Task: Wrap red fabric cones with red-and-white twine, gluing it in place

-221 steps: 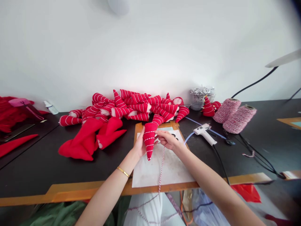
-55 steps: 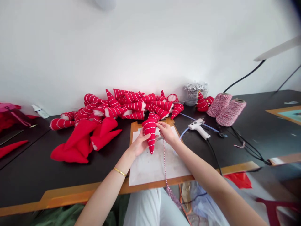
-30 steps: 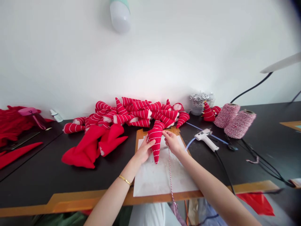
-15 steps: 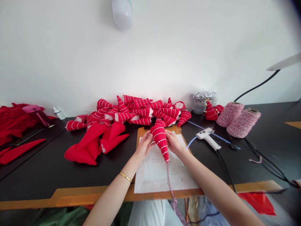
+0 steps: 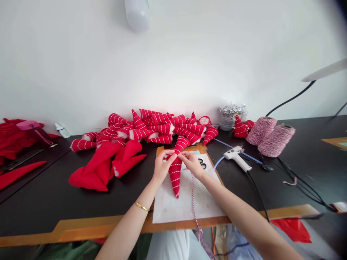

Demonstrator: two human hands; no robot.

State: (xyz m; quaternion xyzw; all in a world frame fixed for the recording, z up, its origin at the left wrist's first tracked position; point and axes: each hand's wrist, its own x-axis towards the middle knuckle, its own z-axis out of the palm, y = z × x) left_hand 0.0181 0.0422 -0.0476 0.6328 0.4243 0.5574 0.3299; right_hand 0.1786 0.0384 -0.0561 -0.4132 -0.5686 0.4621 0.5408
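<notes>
A stuffed red fabric cone (image 5: 175, 177), wound with red-and-white twine, hangs point down over the white sheet. Its wide end is pinched by my left hand (image 5: 162, 167), whose fingers are closed. My right hand (image 5: 192, 164) also has its fingertips closed at that wide end, thumbs nearly meeting. A strand of twine (image 5: 193, 202) comes down from beneath the right hand and over the table edge. Scissors (image 5: 202, 164) with black handles lie on the sheet, partly hidden behind the right hand. Just beyond the fingers rests another striped cone (image 5: 181, 143).
Striped cones (image 5: 162, 129) pile up against the wall. Plain red cones (image 5: 94, 169) lie left. On the right are a white glue gun (image 5: 237, 158) with its cord, two twine spools (image 5: 276, 140) and a tub of silver tinsel (image 5: 231, 116). A paper sheet (image 5: 168, 211) covers the front.
The cone has swung leftward, and its tip now points down apart from the twine strand. Both hands have come together at its wide end. The scissors now show.
</notes>
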